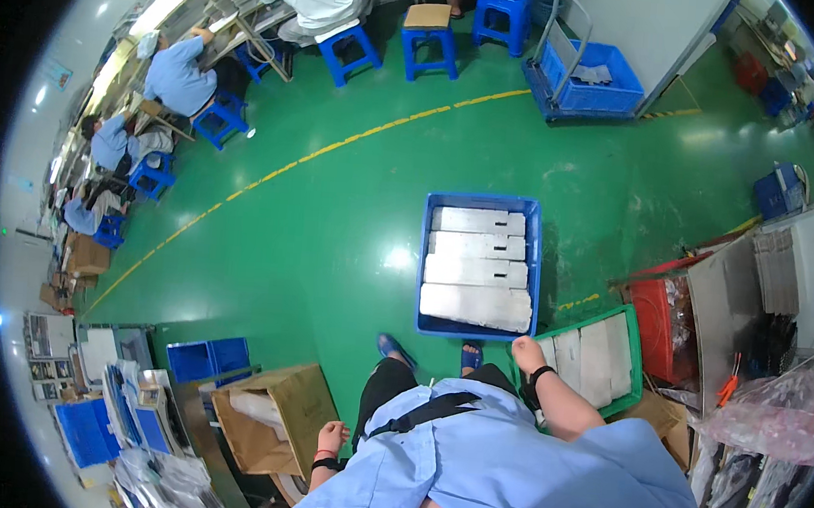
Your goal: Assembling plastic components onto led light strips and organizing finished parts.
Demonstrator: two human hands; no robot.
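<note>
My right hand [529,354], with a dark band at the wrist, is closed in a loose fist. It hangs by the near right corner of a blue crate [422,265] and beside a green crate [638,365]; I cannot tell whether it touches either. Several flat white slabs [476,272] lie in rows in the blue crate, some with a small dark slot. More pale slabs [598,354] fill the green crate. Down at my left side, my left hand [333,436] has loosely bent fingers and nothing visible in it. An opened cardboard box [317,399] stands next to it.
My feet are at the blue crate's near edge on a green floor [332,239]. A red bin [653,318] and plastic-wrapped goods [778,407] crowd the right. Ahead stand a trolley with a blue tub [594,83] and blue stools [428,43]. People in blue [179,78] sit at benches left.
</note>
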